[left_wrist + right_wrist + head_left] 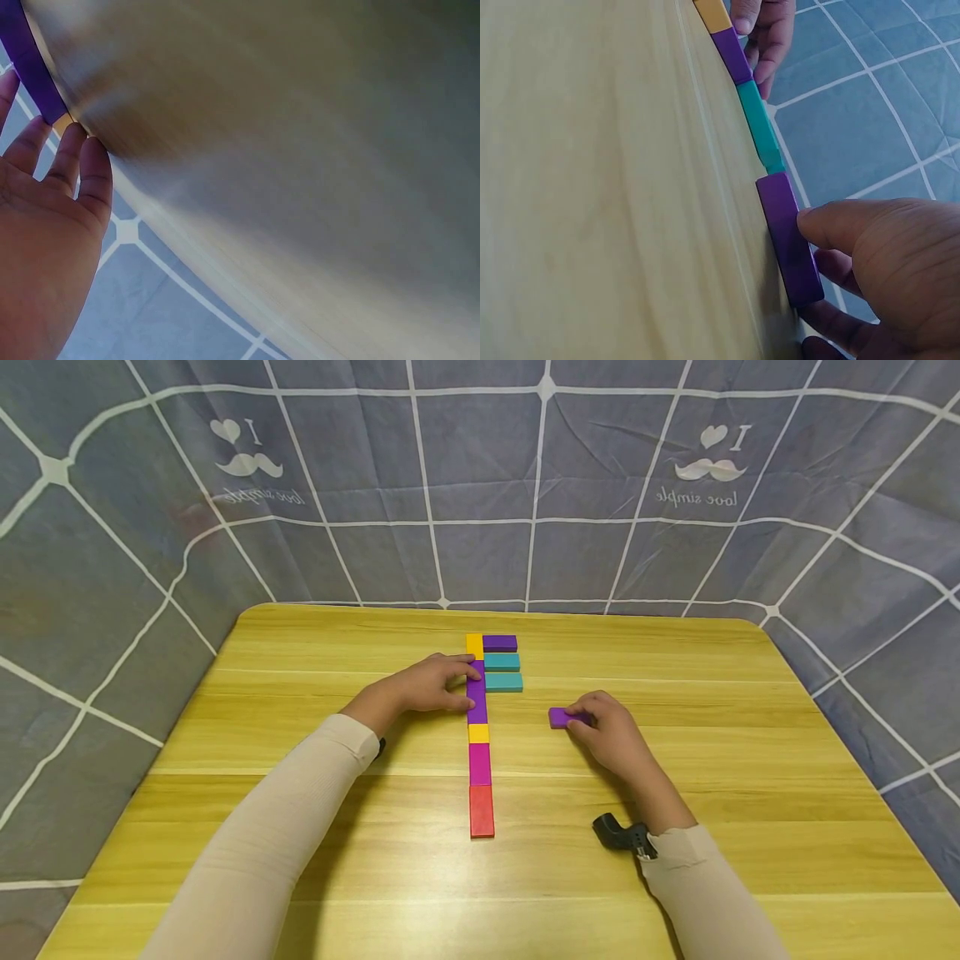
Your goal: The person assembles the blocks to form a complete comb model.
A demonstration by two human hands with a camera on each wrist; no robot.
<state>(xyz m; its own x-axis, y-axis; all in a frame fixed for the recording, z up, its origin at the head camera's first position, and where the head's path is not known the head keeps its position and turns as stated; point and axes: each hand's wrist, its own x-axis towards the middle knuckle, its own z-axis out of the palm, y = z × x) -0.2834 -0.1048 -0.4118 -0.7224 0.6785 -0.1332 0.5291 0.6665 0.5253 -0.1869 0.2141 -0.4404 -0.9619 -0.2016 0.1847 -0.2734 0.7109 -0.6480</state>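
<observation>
My right hand (609, 735) pinches a purple block (557, 718) between thumb and fingers, low over the table to the right of a column of blocks. In the right wrist view the thumb presses one long side of this purple block (787, 236). My left hand (433, 683) reaches in from the left, its fingertips touching the column's purple section (477, 693). That section lies between a yellow block (475, 645) and a smaller yellow one (478, 733). Nearer me follow a magenta block (480, 765) and a red block (482, 812).
Beside the column's far end, a dark purple block (500, 643) and two teal blocks, one farther (502, 662) and one nearer (503, 682), point rightward. The wooden table (262, 635) meets a grey checked cloth (480, 560) at its back. A black device (618, 833) is on the right wrist.
</observation>
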